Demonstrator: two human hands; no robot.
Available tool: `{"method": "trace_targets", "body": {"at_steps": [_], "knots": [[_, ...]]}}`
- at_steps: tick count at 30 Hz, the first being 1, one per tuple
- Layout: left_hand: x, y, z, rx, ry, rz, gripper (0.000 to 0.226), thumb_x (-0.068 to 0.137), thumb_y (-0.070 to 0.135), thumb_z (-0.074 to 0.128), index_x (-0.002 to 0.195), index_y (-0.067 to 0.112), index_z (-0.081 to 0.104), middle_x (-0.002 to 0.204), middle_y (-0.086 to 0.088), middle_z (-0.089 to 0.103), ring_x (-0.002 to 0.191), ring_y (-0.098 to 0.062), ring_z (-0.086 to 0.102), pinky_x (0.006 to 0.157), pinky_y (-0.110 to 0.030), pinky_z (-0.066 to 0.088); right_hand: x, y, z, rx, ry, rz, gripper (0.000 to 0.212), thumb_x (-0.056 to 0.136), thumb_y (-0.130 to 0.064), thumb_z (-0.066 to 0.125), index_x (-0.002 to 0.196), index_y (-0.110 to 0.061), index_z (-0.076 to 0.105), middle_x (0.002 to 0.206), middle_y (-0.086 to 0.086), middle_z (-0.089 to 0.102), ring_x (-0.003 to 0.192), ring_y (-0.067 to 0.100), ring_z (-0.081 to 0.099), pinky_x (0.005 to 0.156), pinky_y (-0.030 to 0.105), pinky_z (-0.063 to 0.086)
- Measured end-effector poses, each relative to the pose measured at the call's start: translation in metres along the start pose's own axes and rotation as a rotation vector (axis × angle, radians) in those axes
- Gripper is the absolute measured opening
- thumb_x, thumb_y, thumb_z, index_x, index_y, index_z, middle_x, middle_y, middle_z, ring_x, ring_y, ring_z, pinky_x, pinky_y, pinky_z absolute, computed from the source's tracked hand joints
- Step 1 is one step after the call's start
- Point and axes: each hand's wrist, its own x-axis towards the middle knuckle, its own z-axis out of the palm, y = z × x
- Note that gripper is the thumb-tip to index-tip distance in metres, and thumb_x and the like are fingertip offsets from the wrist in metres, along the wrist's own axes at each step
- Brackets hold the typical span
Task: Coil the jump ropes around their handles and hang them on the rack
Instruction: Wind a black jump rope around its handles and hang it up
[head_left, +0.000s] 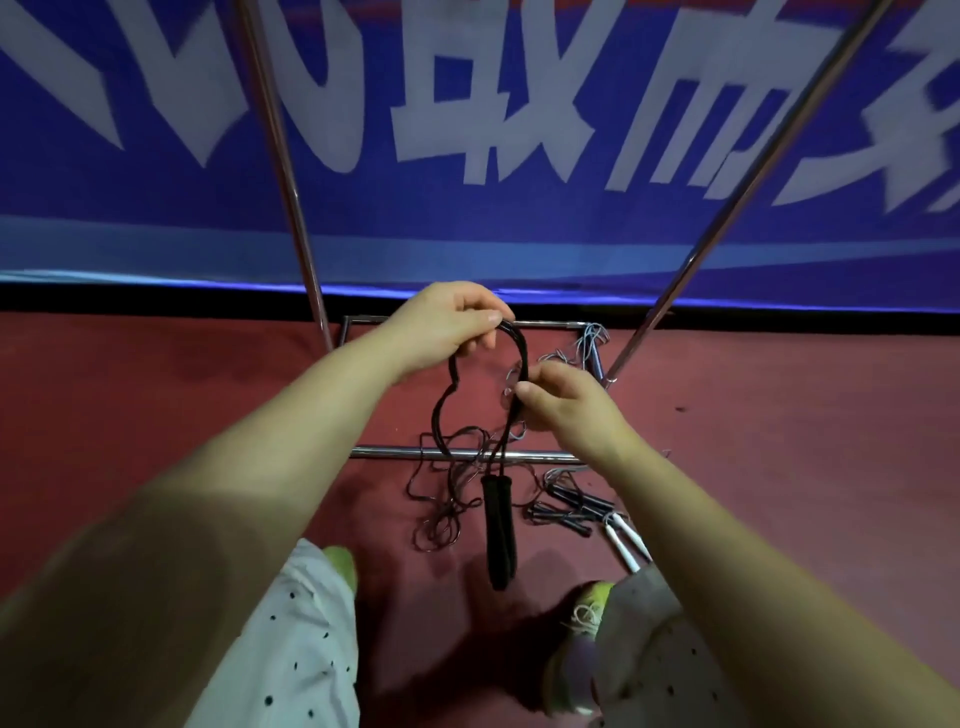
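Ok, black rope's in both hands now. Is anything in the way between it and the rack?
Nothing visible blocks it. The left hand and right hand hold the black jump rope in open air between the rack's slanted poles. Its paired handles hang over loose ropes tangled on the floor. The hanging bar itself is out of view.

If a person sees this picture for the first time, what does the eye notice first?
First, at the centre, the left hand and right hand pinch a black jump rope, its two black handles hanging together below. Behind stands a big blue banner with white characters, and more ropes lie tangled on the red floor.
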Motion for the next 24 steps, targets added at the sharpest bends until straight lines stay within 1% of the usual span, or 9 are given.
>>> {"method": "trace_targets", "body": {"at_steps": [2, 5, 7, 9, 12, 15, 18, 20, 24], "knots": [[-0.006, -0.001, 0.005, -0.037, 0.045, -0.031, 0.018, 0.096, 0.009, 0.051, 0.093, 0.021, 0.064, 0.074, 0.005, 0.064, 0.066, -0.007, 0.054, 0.068, -0.018, 0.044, -0.01, -0.009, 0.0, 0.041, 0.0, 0.035, 0.012, 0.098, -0.014, 0.052, 0.09, -0.011, 0.062, 0.083, 0.001, 0.071, 0.069, 0.015, 0.064, 0.076, 0.038, 0.053], [-0.019, -0.008, 0.012, -0.107, 0.323, -0.028, 0.011, 0.096, 0.016, 0.054, 0.103, 0.024, 0.059, 0.095, 0.006, 0.062, 0.086, -0.004, 0.056, 0.077, -0.015, 0.042, -0.023, -0.024, 0.0, 0.207, 0.015, 0.048, 0.012, 0.098, -0.012, 0.052, 0.089, -0.007, 0.059, 0.077, 0.002, 0.07, 0.062, 0.013, 0.064, 0.065, 0.033, 0.054], [-0.035, -0.019, 0.02, -0.223, 0.449, -0.052, 0.008, 0.096, 0.021, 0.053, 0.097, 0.026, 0.058, 0.097, 0.005, 0.063, 0.087, -0.008, 0.057, 0.081, -0.023, 0.042, -0.029, -0.03, 0.001, 0.271, 0.022, 0.038, 0.013, 0.097, -0.011, 0.052, 0.087, -0.007, 0.059, 0.075, 0.002, 0.07, 0.06, 0.01, 0.064, 0.06, 0.029, 0.055], [-0.052, -0.037, 0.036, -0.315, 0.29, -0.16, 0.013, 0.096, 0.034, 0.05, 0.1, 0.026, 0.06, 0.098, 0.003, 0.067, 0.09, -0.01, 0.06, 0.088, -0.031, 0.041, -0.029, -0.031, 0.002, 0.322, 0.042, 0.036, 0.014, 0.097, -0.011, 0.052, 0.086, -0.007, 0.059, 0.076, 0.002, 0.07, 0.06, 0.009, 0.065, 0.057, 0.026, 0.055], [-0.07, -0.069, 0.061, -0.347, -0.014, -0.323, 0.057, 0.074, 0.07, 0.056, 0.111, 0.027, 0.065, 0.112, 0.001, 0.069, 0.112, -0.018, 0.06, 0.099, -0.038, 0.041, -0.024, -0.027, 0.008, 0.517, 0.085, 0.078, 0.015, 0.097, -0.01, 0.051, 0.084, -0.008, 0.057, 0.077, 0.006, 0.068, 0.057, 0.01, 0.063, 0.05, 0.023, 0.052], [-0.07, -0.08, 0.067, -0.371, -0.028, -0.334, 0.023, 0.084, 0.039, 0.066, 0.102, 0.025, 0.062, 0.099, 0.006, 0.066, 0.103, -0.015, 0.059, 0.087, -0.025, 0.045, -0.014, -0.023, 0.012, 0.621, 0.125, 0.109, 0.015, 0.098, -0.01, 0.05, 0.084, -0.008, 0.057, 0.075, 0.006, 0.069, 0.054, 0.009, 0.063, 0.048, 0.021, 0.051], [-0.062, -0.08, 0.063, -0.328, -0.126, -0.284, 0.034, 0.066, 0.025, 0.073, 0.098, 0.023, 0.062, 0.09, 0.007, 0.066, 0.085, -0.007, 0.062, 0.078, -0.019, 0.046, -0.001, -0.019, 0.009, 0.694, 0.172, 0.118, 0.019, 0.099, -0.014, 0.049, 0.083, -0.012, 0.059, 0.07, 0.0, 0.071, 0.054, 0.007, 0.064, 0.05, 0.019, 0.051], [-0.06, -0.08, 0.06, -0.272, -0.183, -0.303, 0.032, 0.062, 0.025, 0.073, 0.092, 0.019, 0.063, 0.087, 0.003, 0.068, 0.078, -0.009, 0.064, 0.073, -0.02, 0.048, 0.009, -0.018, 0.001, 0.763, 0.215, 0.128, 0.019, 0.1, -0.016, 0.048, 0.086, -0.013, 0.06, 0.071, -0.002, 0.072, 0.054, 0.006, 0.064, 0.048, 0.017, 0.051], [-0.059, -0.076, 0.053, -0.393, -0.231, -0.354, 0.015, 0.083, 0.013, 0.065, 0.093, 0.008, 0.056, 0.083, -0.009, 0.074, 0.076, -0.023, 0.071, 0.078, -0.038, 0.055, 0.024, -0.011, -0.013, 0.858, 0.322, 0.166, 0.014, 0.1, -0.018, 0.049, 0.092, -0.011, 0.059, 0.067, -0.001, 0.068, 0.054, 0.009, 0.063, 0.053, 0.021, 0.054]]}}
